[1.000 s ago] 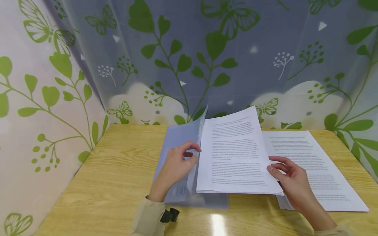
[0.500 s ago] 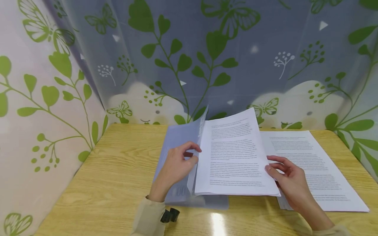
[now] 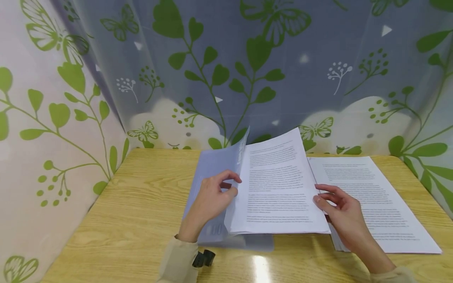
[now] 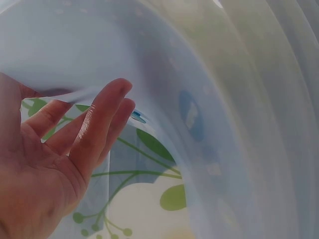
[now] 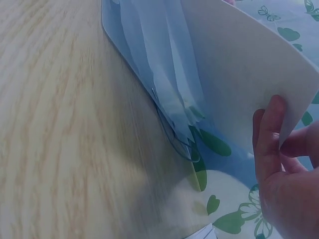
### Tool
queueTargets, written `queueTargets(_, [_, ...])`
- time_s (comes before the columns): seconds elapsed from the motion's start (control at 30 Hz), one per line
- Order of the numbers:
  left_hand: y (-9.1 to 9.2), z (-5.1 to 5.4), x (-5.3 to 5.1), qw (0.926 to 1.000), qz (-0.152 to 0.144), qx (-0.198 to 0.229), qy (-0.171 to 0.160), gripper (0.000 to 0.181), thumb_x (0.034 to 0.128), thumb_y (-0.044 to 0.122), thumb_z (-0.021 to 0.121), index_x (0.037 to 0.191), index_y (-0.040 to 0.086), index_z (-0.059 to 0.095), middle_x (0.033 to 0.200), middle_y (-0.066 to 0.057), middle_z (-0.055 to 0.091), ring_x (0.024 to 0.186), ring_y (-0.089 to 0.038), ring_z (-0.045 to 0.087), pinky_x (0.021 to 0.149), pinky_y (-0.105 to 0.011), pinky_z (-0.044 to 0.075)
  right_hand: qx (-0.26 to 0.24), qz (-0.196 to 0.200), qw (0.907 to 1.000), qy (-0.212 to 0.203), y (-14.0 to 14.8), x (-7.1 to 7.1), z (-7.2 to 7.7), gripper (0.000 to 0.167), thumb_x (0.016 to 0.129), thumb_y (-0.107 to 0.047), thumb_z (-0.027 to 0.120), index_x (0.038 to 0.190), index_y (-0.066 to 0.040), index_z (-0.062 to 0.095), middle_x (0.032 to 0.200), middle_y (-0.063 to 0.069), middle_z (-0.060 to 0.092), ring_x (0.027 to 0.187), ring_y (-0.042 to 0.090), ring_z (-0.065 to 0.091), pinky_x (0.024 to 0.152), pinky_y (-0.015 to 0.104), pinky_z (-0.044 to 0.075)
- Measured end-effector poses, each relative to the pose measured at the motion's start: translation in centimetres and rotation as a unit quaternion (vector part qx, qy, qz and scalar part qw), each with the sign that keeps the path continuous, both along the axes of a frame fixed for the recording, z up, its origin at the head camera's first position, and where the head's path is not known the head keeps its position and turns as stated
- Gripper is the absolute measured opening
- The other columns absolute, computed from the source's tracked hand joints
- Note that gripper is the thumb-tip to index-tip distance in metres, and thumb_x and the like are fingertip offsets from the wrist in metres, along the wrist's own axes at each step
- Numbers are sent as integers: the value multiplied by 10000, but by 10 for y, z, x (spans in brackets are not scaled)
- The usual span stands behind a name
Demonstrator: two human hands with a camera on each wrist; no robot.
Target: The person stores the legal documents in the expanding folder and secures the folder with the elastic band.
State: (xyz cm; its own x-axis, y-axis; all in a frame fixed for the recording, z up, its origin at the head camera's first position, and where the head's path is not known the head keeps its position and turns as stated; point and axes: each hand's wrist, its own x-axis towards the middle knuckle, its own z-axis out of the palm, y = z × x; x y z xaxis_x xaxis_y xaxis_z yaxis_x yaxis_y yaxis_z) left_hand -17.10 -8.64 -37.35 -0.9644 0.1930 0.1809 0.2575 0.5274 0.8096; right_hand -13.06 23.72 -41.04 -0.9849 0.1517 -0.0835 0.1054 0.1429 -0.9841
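In the head view a translucent blue plastic folder [image 3: 216, 163] lies spread on the table. My left hand [image 3: 213, 198] pinches the raised edge of one of its clear sleeves; the left wrist view shows the thin plastic [image 4: 75, 45] caught between thumb and index finger, the other fingers extended. My right hand [image 3: 347, 216] grips the right edge of a thin stack of printed sheets [image 3: 276, 188], thumb on top and fingers behind. The sheets' left edge is at the sleeve, partly inside it. From the right wrist view, the stack's blank underside [image 5: 239, 64] is lifted off the table.
A second pile of printed paper [image 3: 382, 212] lies on the right of the wooden table [image 3: 124, 204], partly under my right hand. A patterned curtain [image 3: 198, 86] hangs behind the table and along its sides. A small black object [image 3: 203, 258] sits at my left cuff.
My right hand has moved slightly left with the printed sheets, whose left edge goes further into the sleeve. The left hand has stayed in place on the plastic.
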Motion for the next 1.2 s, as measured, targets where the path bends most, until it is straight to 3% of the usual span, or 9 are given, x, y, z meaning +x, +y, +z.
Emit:
queueTargets(0.33, [0, 1, 0, 10000, 20, -36, -64, 228, 875, 157, 584, 1047, 204, 726, 1195, 14, 742, 956, -150, 749, 810, -360, 558, -325, 111, 9993, 118, -8, 0, 3, 356, 948, -196, 735, 1292, -156, 651, 924, -130, 701, 763, 45, 663, 622, 246, 556])
queueTargets(0.63, [0, 2, 0, 10000, 9, -46, -58, 232, 876, 159, 577, 1047, 205, 728, 1197, 11, 742, 952, -156, 747, 796, -353, 555, -488, 156, 9987, 84, -12, -3, 4, 328, 953, -184, 726, 1275, -197, 663, 924, -126, 698, 777, 50, 674, 633, 260, 569])
queueTargets(1.2, [0, 1, 0, 10000, 18, -26, -22, 223, 872, 147, 583, 999, 273, 717, 1138, 13, 749, 943, -143, 745, 788, -342, 545, -156, 395, 9991, 78, -20, -5, 7, 432, 966, -230, 714, 1362, -105, 597, 967, -122, 690, 821, 51, 682, 686, 280, 596])
